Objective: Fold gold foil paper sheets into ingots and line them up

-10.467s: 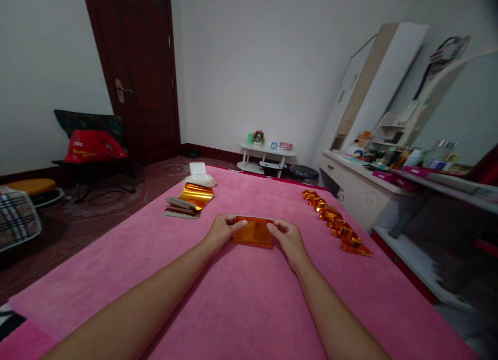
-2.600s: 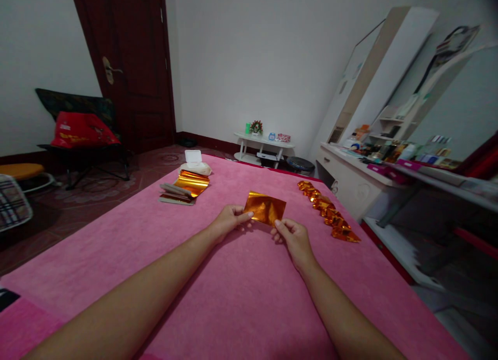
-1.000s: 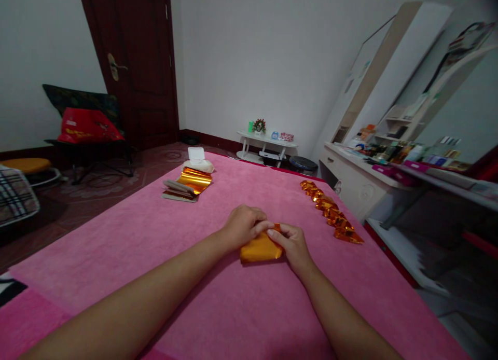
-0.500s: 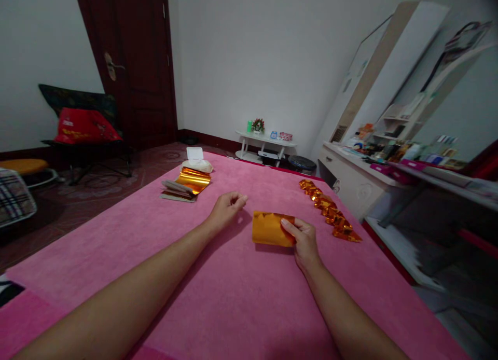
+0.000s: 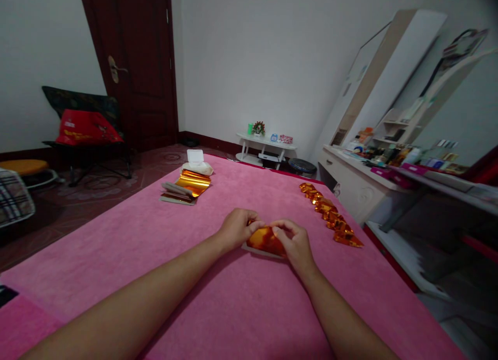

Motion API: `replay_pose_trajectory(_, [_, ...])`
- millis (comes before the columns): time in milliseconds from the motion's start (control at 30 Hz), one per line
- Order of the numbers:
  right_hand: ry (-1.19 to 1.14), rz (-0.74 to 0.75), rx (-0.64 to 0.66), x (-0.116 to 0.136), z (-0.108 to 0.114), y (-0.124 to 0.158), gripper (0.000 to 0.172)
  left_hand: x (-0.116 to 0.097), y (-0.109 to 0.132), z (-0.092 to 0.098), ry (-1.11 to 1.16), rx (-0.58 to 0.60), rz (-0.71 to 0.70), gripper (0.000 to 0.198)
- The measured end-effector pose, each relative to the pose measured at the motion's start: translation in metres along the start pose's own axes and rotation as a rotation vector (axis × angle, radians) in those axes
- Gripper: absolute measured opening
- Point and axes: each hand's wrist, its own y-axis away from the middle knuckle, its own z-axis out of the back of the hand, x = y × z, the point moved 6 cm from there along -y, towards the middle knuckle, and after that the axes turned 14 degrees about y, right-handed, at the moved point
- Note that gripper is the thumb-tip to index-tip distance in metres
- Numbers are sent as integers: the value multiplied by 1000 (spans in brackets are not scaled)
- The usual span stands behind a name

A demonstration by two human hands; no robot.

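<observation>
A folded sheet of shiny orange-gold foil paper (image 5: 264, 239) lies on the pink cloth (image 5: 218, 298) in front of me. My left hand (image 5: 235, 228) grips its left end with curled fingers. My right hand (image 5: 293, 241) pinches its right end and upper edge. The two hands nearly meet over the paper, hiding part of it.
A stack of flat gold foil sheets (image 5: 187, 185) lies far left, with a white wipes pack (image 5: 197, 163) behind it. A row of several folded gold pieces (image 5: 330, 218) runs along the right side. A white dresser (image 5: 358, 186) stands past the right edge, a dark door (image 5: 132, 64) and chair (image 5: 83, 134) far left.
Half a second ago only my right hand held the paper and my left hand hovered apart. Now my left hand has come back onto it and both hands press it together.
</observation>
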Motion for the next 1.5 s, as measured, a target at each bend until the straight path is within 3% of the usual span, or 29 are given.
replay_pose_trajectory(133, [164, 100, 52, 15, -6, 1, 13, -21, 4, -7, -196, 102, -94, 26])
replay_pose_trajectory(300, [162, 35, 104, 12, -5, 0, 17, -30, 4, -4, -243, 113, -110, 23])
replay_pose_trajectory(567, [108, -50, 48, -16, 16, -9, 14, -8, -9, 27, -90, 5, -46, 27])
replay_pose_trajectory(700, [-93, -212, -20, -32, 22, -10, 15, 4, -15, 42, -18, -80, -22, 31])
replay_pose_trajectory(833, [-304, -216, 105, -16, 0, -5, 26, 3, -14, 34, -34, -58, -8, 33])
replay_pose_trajectory(1033, [-110, -100, 179, 13, -21, 6, 20, -25, -3, 12, -287, 45, -59, 21])
replay_pose_trajectory(1200, [-81, -83, 181, 14, -20, 9, 17, -47, 4, 1, -411, 92, -126, 17])
replay_pose_trajectory(1500, [-154, -142, 165, -2, -11, 6, 15, -22, -6, 16, -252, 151, -27, 21])
